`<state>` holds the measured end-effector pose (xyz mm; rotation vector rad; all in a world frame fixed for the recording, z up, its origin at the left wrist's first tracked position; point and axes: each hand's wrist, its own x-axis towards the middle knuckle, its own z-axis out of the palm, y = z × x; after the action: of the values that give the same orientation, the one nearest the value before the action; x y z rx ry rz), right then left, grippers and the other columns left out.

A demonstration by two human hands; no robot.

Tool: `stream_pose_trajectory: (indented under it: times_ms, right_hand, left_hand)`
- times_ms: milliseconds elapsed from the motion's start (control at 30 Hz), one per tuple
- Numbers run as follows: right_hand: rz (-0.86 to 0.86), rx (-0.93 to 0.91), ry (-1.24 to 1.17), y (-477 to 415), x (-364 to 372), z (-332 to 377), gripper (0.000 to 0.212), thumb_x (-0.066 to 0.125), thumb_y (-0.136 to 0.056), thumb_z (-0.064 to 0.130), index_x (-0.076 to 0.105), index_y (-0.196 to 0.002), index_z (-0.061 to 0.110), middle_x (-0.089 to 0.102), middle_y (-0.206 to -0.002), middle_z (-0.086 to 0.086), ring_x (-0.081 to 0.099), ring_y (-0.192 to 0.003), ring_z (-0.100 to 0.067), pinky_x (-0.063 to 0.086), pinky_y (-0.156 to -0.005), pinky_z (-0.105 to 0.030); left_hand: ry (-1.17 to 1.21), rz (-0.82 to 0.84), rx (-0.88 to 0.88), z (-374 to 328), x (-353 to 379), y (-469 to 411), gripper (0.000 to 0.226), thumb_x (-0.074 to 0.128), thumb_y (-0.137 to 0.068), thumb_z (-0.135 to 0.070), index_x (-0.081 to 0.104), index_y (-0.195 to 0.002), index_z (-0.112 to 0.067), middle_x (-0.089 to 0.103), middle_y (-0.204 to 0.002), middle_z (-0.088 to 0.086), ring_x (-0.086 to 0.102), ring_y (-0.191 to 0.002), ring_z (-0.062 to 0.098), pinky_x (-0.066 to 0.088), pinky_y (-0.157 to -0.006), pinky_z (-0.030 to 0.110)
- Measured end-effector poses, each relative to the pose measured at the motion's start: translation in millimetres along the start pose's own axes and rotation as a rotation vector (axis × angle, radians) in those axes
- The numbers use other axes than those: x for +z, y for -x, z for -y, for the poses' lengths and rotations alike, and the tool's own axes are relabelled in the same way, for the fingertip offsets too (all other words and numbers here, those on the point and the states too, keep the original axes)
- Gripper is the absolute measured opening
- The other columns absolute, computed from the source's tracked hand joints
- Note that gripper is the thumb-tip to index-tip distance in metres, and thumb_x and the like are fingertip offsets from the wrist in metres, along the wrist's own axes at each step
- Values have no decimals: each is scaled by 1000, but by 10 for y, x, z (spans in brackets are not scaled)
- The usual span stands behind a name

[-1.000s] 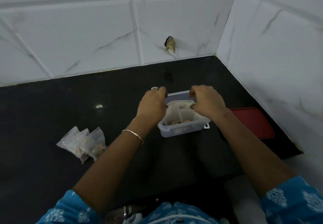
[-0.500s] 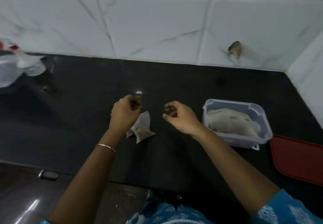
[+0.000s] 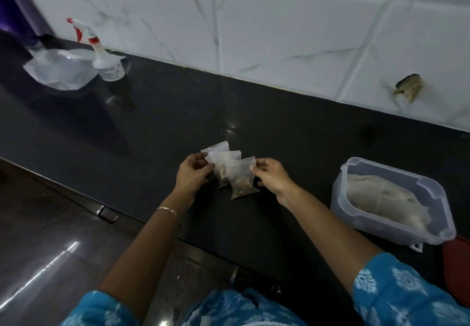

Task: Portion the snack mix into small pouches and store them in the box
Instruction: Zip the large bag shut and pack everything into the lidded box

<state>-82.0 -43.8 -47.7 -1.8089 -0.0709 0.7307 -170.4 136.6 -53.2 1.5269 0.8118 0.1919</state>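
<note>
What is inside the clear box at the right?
The clear box holds a heap of pale pouches; their count and anything beneath them are hidden.

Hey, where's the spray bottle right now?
In the head view, the spray bottle stands far left on the black counter, near the tiled wall, just right of a clear plastic bag.

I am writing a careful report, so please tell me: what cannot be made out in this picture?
Head view:
- Stored pouches in the box: count unclear, they overlap in a pale mass.
- Red lid: cut off by the right edge.
- Held pouches: contents too small and dim.
- Spray bottle: label blurred.
</note>
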Motion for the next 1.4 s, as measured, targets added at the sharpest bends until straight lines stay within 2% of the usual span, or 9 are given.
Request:
stream_pose_trajectory:
  times_ms: [200, 367, 533, 633, 767, 1000, 1200, 1300, 1400]
  right_hand:
    - [-50, -6, 2, 68, -15, -10, 13, 54, -98, 16, 60, -109, 11, 66, -100, 1, 63, -86, -6, 49, -65, -20]
    - [-49, -40, -52, 194, -115, 43, 16, 50, -100, 15, 56, -114, 11, 65, -103, 2, 64, -87, -6, 52, -60, -16]
    - [-100, -137, -127, 354, -367, 207, 15, 51, -99, 16, 57, -113, 14, 67, -108, -1, 68, -95, -11, 59, -72, -24]
    - [-184, -224, -139, 441, -556, 320, 14, 51, -100, 17, 56, -112, 16, 67, -110, -1, 68, -98, -12, 59, -78, -28]
    - [-301, -307, -162, 579, -929, 401, 16, 50, -100, 18, 54, -114, 13, 66, -114, -4, 67, -103, -16, 59, -83, -34]
    - [-517, -289, -105, 1076, -1722, 301, 18, 50, -100, 16, 56, -116, 12, 68, -108, 0, 69, -97, -10, 59, -74, -25]
    - [-588, -192, -116, 1402, -2213, -81, 13, 47, -100, 8, 54, -93, 16, 67, -94, -5, 69, -82, -12, 58, -65, -22]
    - [-605, -142, -48, 1452, -2344, -288, 16, 47, -100, 7, 51, -89, 16, 65, -95, -10, 68, -87, -20, 59, -74, -32]
    - [-609, -105, -7, 1473, -2398, -417, 16, 47, -100, 7, 51, -88, 16, 61, -101, -14, 67, -89, -20, 58, -66, -25]
  left_hand:
    - [-111, 17, -30, -95, 90, -104, 31, 71, -85, -16, 57, -113, -17, 65, -87, 2, 65, -82, 18, 55, -66, 32]
    - [-98, -11, -73, -130, 147, -138, 16, 72, -85, -16, 65, -97, -10, 67, -88, 3, 66, -95, 25, 55, -89, 44]
    - [-106, 109, 51, -287, 190, -54, 12, 67, -89, -17, 64, -97, -9, 66, -105, 11, 63, -100, 22, 54, -85, 36]
    - [-70, 202, 71, -459, 266, 3, 6, 57, -95, -13, 57, -100, -9, 64, -100, 9, 64, -88, 19, 55, -64, 26]
    - [-29, 311, 81, -691, 502, 41, 2, 56, -96, -14, 57, -94, -14, 66, -95, 8, 65, -76, 16, 54, -66, 30]
    - [1, 610, 203, -970, 1306, 309, 3, 59, -94, -13, 56, -94, -15, 68, -90, 7, 66, -73, 16, 54, -59, 24]
    - [-89, 695, 300, -1007, 1930, 724, 4, 55, -96, -13, 52, -97, -15, 65, -99, 12, 68, -77, 17, 58, -66, 28]
    - [-197, 749, 367, -986, 2133, 874, 5, 54, -96, -9, 51, -100, -11, 64, -96, 11, 69, -77, 19, 60, -65, 28]
    - [-375, 746, 521, -927, 2301, 933, 14, 55, -94, -6, 50, -103, -14, 65, -102, 14, 70, -79, 21, 61, -68, 34]
